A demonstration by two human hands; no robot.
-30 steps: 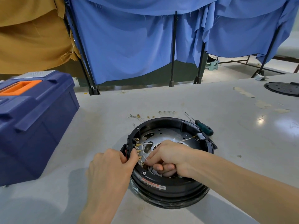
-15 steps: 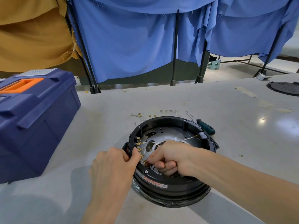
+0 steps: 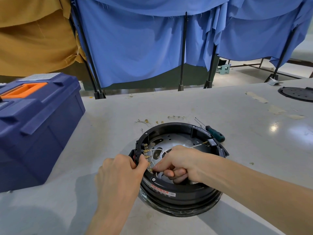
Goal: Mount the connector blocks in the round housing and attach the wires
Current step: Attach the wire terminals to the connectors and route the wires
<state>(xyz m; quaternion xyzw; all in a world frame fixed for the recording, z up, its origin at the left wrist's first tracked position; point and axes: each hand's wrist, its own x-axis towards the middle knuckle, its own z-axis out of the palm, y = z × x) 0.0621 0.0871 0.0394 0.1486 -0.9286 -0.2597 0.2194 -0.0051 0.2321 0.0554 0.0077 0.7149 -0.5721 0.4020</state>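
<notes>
Table (image 3: pixel 186 106) grey, taped | blue curtains (image 3: pixel 135 48) behind | left hand (image 3: pixel 120 173) grips housing (image 3: pixel 177 194) | right hand (image 3: pixel 181 160) pinches wire (image 3: pixel 158 150)

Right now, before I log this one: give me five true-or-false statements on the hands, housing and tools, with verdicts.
1. The left hand grips the housing at its left rim. True.
2. The right hand holds the screwdriver. False: it pinches a wire inside the housing, and the screwdriver lies on the table behind the housing.
3. The toolbox is open. False: its lid is shut.
4. Loose terminals lie on the table behind the housing. True.
5. A black disc lies at the table's far right. True.
</notes>
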